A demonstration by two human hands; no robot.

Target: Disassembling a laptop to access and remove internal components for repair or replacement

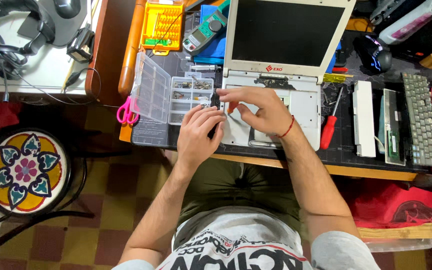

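Note:
An open white laptop [303, 102] with its keyboard removed lies on a dark work mat. My right hand [258, 112] rests over the laptop's base and grips a small screwdriver with an orange handle [231, 106], tip down at the base's left edge. My left hand [198, 132] sits at the laptop's front-left corner, fingers curled beside the screwdriver and touching the case edge. What lies under both hands is hidden. A clear plastic compartment box [173, 95] with small parts stands open just left of my hands.
A red-handled screwdriver [329, 127], a white strip [363, 117], a circuit part [393, 127] and the loose grey keyboard [422, 120] lie to the right. Pink scissors [126, 112], an orange bit case [162, 25] and a multimeter [205, 31] sit left and behind. A patterned stool [23, 170] stands on the floor.

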